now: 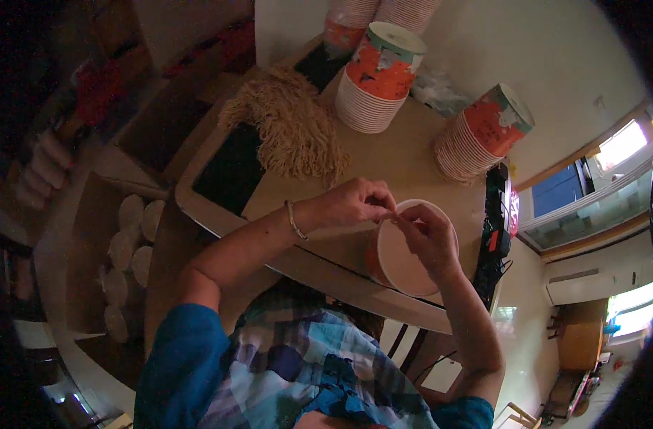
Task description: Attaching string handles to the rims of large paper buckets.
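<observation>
My left hand [358,203] and my right hand [431,237] meet fingertip to fingertip over the rim of a paper tub. Both are closed in a pinch; whatever lies between the fingers is too small to make out. The white-lined paper tub [406,267] with an orange outside sits at the table's near edge, its mouth tilted toward me. Part of its rim is hidden by my right hand. Left of my hands lies a heap of beige, stringy strands [287,121].
Two stacks of orange-and-green paper tubs, one nearer the middle [378,79] and one at the right [481,136], stand upside down on the brown table [319,214]. More stacked tubs [351,21] are behind. On the floor at left, a cardboard box [90,243] holds several pale round things.
</observation>
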Demonstrator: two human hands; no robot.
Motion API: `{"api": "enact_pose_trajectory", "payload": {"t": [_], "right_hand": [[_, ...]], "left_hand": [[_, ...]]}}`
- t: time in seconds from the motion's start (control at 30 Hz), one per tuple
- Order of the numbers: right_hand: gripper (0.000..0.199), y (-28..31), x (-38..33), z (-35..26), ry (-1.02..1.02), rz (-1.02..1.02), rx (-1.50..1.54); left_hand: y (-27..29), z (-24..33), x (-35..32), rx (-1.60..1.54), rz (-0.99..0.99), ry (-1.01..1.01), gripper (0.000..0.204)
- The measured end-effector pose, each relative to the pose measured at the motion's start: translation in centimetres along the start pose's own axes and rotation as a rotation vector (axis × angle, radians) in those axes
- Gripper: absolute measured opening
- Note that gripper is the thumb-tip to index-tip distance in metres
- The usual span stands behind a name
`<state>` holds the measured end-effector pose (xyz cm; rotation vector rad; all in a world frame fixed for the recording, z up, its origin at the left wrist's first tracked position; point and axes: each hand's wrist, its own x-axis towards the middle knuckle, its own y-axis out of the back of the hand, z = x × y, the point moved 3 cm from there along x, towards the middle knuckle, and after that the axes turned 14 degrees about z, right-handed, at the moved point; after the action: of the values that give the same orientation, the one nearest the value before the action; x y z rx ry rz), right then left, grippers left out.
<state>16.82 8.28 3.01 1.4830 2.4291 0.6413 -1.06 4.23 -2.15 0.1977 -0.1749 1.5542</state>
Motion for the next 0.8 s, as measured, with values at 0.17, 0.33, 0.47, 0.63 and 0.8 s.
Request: {"api": "enact_pose_trajectory", "payload": {"t": [0.17, 0.33, 0.47, 0.63, 0.8], "right_hand": [[0.009, -0.3, -0.1, 0.1, -0.125, 0.012, 0.086], [0.007, -0.4, 0.0, 0.1, -0.224, -0.043, 0.248], [0.006, -0.5, 0.2, 0.4, -0.228, -0.052, 0.276], [0.014, -0.1, 0.4, 1.3, -0.15, -0.017, 0.194], [0.011, -0.2, 0.0, 1.0, -0.044, -0.024, 0.089]], "left_hand": [[-0.1, 0.0, 0.0, -0.087, -0.034, 0.01, 0.012], [-0.2, -0.5, -0.2, -0.136, -0.034, 0.046, 0.013], [-0.1, -0.1, -0.1, -0.112, -0.043, 0.04, 0.014], [-0.1, 1.1, -0.1, 0.129, -0.035, -0.051, 0.013], [-0.2, 0.9, -0.1, 0.073, -0.033, -0.039, 0.013]]}}
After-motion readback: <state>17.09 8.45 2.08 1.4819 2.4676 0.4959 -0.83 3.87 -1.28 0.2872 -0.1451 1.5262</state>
